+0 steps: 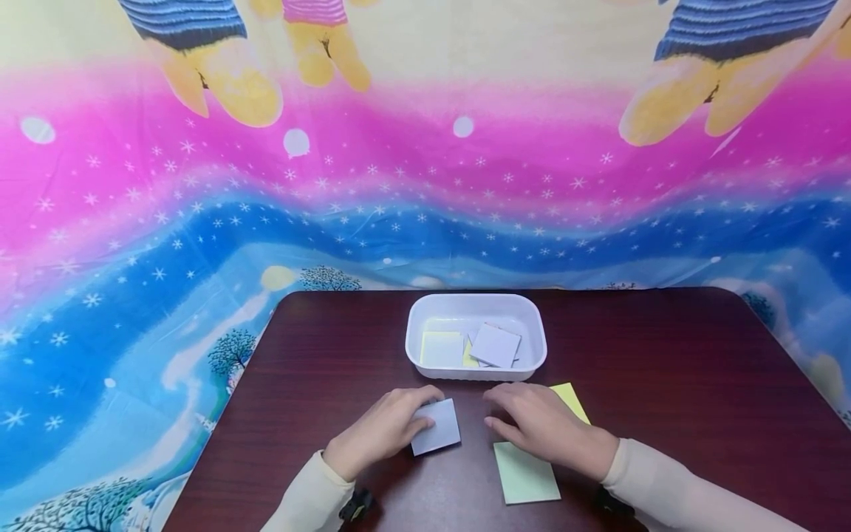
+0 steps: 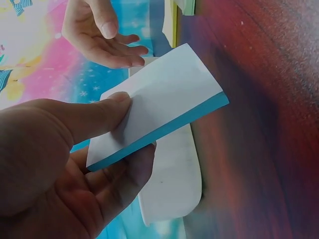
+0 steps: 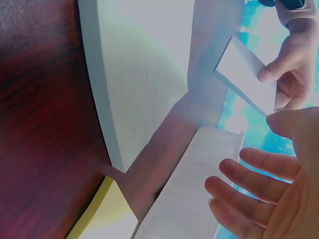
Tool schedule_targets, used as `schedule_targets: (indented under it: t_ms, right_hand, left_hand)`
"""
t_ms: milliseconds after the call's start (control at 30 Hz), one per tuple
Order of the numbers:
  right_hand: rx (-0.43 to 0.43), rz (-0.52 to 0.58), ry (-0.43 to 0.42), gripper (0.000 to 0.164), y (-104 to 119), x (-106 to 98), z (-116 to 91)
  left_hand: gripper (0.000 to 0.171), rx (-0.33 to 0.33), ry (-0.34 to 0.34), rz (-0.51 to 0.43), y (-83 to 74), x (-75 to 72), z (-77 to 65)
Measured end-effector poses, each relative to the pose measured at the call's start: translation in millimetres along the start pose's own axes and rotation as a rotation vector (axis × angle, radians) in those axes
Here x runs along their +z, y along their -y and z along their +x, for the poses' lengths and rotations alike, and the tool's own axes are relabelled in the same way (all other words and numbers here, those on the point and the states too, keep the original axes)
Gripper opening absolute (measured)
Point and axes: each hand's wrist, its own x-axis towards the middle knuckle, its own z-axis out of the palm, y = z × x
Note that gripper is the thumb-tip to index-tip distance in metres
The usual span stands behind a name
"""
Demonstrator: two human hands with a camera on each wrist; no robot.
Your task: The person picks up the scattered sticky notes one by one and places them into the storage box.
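My left hand (image 1: 385, 423) holds a blue-edged sticky note pad (image 1: 443, 428) above the table, thumb on its pale top face and fingers beneath. In the left wrist view the blue edge of this sticky note pad (image 2: 164, 99) shows clearly. My right hand (image 1: 548, 423) hovers with loosely bent, spread fingers and nothing between them. Below it lie a pale green sticky note pad (image 1: 528, 479) and a yellow one (image 1: 570, 399), the latter partly hidden by the hand. The right wrist view shows the green pad (image 3: 142, 64) as a thick block close to the camera.
Just beyond both hands stands a white plastic tub (image 1: 475, 373), with several pale and yellow-edged pads in it. The dark wooden table (image 1: 319, 355) ends at the back against a printed cloth (image 1: 425, 162).
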Motion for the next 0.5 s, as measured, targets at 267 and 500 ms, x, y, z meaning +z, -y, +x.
schedule_targets:
  t_ms: [267,500]
  right_hand:
    - [0.003,-0.014,-0.002,0.028,-1,-4,2]
    - [0.013,-0.035,0.004,0.028,-3,-7,6]
  left_hand:
    - [0.032,0.015,-0.021,0.009,-1.0,-7.2,0.9]
    - [0.032,0.027,-0.039,0.007,-3.4,-17.5,3.1]
